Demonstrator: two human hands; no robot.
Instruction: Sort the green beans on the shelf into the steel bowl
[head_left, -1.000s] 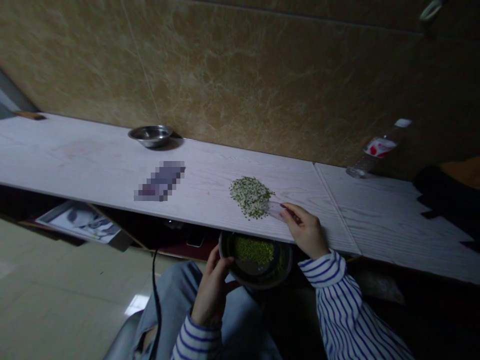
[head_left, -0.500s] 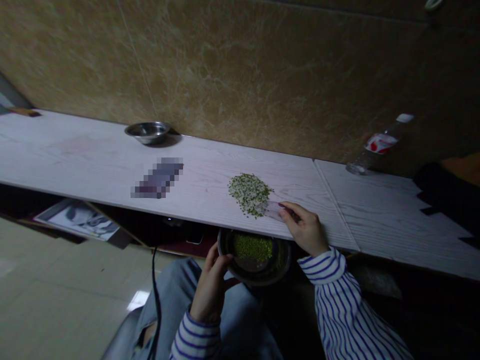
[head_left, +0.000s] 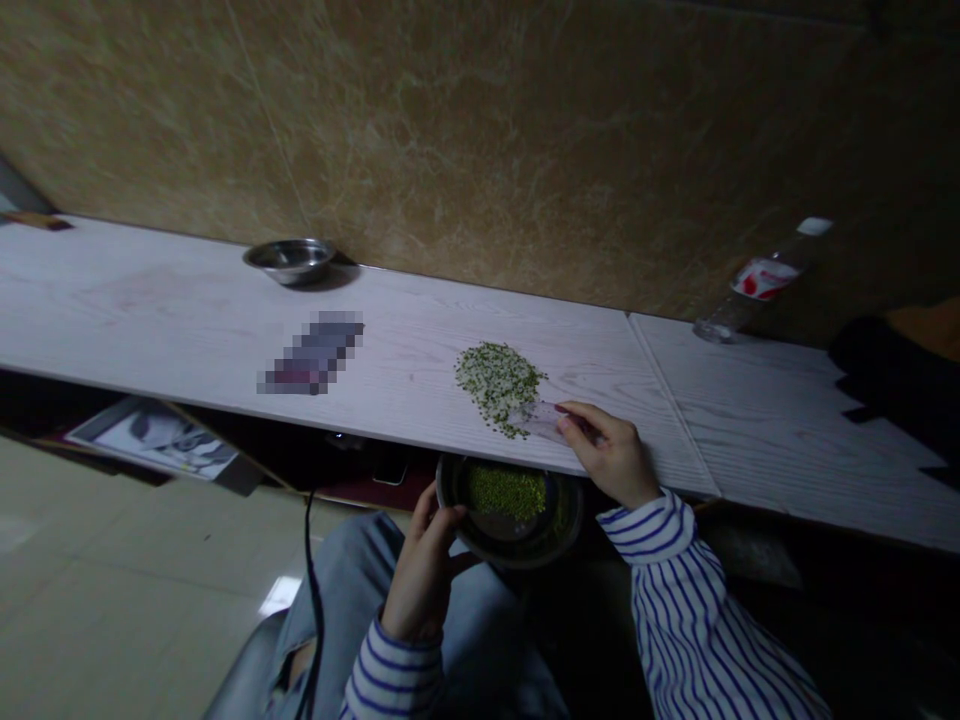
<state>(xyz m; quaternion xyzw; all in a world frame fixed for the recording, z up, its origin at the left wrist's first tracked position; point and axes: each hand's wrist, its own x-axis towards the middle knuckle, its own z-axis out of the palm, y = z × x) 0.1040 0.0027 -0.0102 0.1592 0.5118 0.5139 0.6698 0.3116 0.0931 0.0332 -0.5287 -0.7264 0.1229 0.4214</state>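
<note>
My left hand point(head_left: 427, 560) is closed on the left rim of a dark round bowl point(head_left: 510, 555), tilted below the table's front edge. Small green beans point(head_left: 506, 492), like mung beans, lie inside it. On the tabletop, a flat pile of green beans mixed with white grains point(head_left: 499, 380) sits just beyond the bowl. My right hand point(head_left: 611, 455) pinches a small clear plastic piece point(head_left: 536, 418), its far end touching the pile's near right side. The exact kind of this see-through piece is hard to make out.
A metal bowl point(head_left: 291, 262) stands near the wall at left, with a blurred-out flat object point(head_left: 315, 352) in front of it. To the right, a plastic bottle point(head_left: 765, 280) stands by the wall near a dark item point(head_left: 885, 375). A cable point(head_left: 311, 590) hangs by my leg.
The view has shifted very slightly. Both hands keep their grips, and the clear plastic piece stays at the pile's edge with hardly any movement.
</note>
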